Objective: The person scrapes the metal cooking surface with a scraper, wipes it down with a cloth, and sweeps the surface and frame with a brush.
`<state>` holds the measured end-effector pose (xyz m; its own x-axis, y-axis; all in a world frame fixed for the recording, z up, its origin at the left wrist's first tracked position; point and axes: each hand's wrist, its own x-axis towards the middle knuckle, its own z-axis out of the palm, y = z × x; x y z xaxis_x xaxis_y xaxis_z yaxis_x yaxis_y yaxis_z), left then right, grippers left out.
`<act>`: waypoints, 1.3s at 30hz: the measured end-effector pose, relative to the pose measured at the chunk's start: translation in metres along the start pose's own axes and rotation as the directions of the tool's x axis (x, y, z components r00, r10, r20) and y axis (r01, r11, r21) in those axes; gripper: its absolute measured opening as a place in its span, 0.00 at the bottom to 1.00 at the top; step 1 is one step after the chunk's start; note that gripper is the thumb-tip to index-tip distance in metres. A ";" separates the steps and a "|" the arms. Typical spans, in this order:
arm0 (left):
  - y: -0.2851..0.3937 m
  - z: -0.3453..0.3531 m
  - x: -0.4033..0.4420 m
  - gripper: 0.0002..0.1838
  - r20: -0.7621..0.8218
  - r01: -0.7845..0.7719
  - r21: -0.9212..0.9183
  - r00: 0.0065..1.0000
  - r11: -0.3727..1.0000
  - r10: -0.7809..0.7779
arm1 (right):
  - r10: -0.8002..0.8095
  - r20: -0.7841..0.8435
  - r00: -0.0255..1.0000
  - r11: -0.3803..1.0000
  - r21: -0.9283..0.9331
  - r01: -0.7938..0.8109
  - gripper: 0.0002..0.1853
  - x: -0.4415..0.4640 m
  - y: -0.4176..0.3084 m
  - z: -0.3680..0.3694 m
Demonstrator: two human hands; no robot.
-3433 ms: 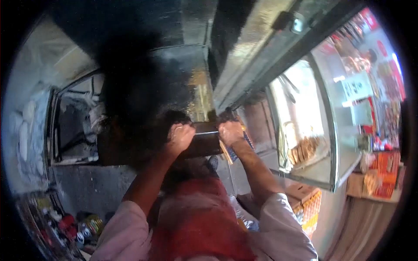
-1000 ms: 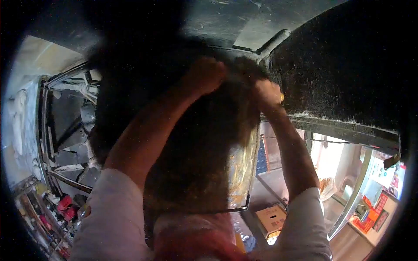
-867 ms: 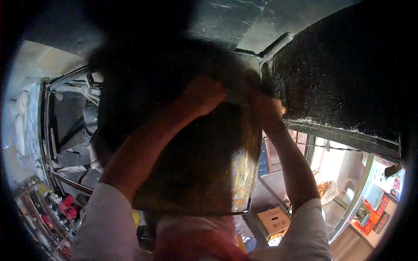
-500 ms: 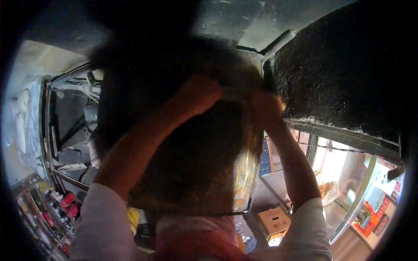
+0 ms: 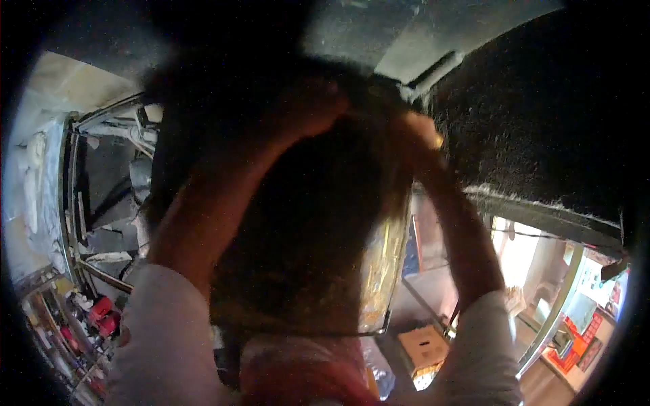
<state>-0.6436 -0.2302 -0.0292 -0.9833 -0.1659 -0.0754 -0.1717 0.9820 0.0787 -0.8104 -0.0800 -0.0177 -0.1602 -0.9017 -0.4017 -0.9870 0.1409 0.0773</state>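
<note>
Both arms reach up into shadow in front of a dark, grimy panel (image 5: 298, 284). My left hand (image 5: 318, 108) is closed, dim and blurred; what its fingers hold is lost in the dark. My right hand (image 5: 414, 132) is closed at the panel's upper right, close to the corner. A small yellow end (image 5: 439, 141) shows at its outer side, apparently part of a tool whose kind I cannot make out. The panel's lower right is lit and stained yellow-brown.
A rough black wall (image 5: 521, 128) stands to the right, with a metal ledge (image 5: 555, 206) below it. Left is an open frame (image 5: 74, 196) with pipes. Lower down are a cardboard box (image 5: 423, 348) and cluttered shelves with red items (image 5: 103, 317).
Both hands have moved up along the panel, the left one deeper into shadow. The pale bar seen between them earlier is now hardly visible. Both hands stay closed.
</note>
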 end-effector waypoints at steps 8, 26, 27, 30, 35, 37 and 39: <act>0.011 0.025 -0.024 0.12 -0.343 0.154 -0.191 0.915 0.969 -0.213 | -0.024 -0.279 0.960 0.999 -0.043 0.013 0.04 -0.009 -0.017 0.024; 0.001 -0.006 -0.041 0.04 -0.363 0.027 0.092 0.932 0.995 0.008 | 0.066 -0.186 0.980 0.985 0.171 -0.034 0.08 0.030 0.002 0.043; 0.000 0.004 -0.043 0.04 -0.350 0.027 0.085 0.937 0.996 0.004 | 0.025 -0.286 0.958 0.999 0.050 -0.011 0.08 0.015 -0.014 0.048; -0.005 0.037 -0.025 0.05 -0.447 0.124 -0.008 0.887 0.992 -0.115 | 0.012 -0.059 0.998 1.000 -0.025 -0.013 0.08 0.027 -0.019 0.012; -0.039 0.034 -0.007 0.10 -0.233 0.086 0.067 0.970 0.994 -0.068 | 0.016 -0.350 0.937 1.000 0.023 -0.008 0.07 0.052 -0.013 0.010; -0.018 0.021 -0.039 0.08 -0.186 0.073 0.038 0.980 0.997 -0.065 | -0.048 -0.472 0.880 0.999 -0.035 0.036 0.07 0.036 -0.017 0.057; -0.011 0.015 -0.049 0.06 -0.129 0.069 -0.014 0.989 0.998 -0.070 | -0.122 -0.565 0.816 0.992 -0.098 0.081 0.06 0.034 -0.024 0.063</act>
<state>-0.5925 -0.2314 -0.0416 -0.9685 -0.2445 0.0481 -0.2398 0.9669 0.0869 -0.7931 -0.0881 -0.0909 -0.0025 -0.9841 0.1779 -0.9906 0.0267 0.1338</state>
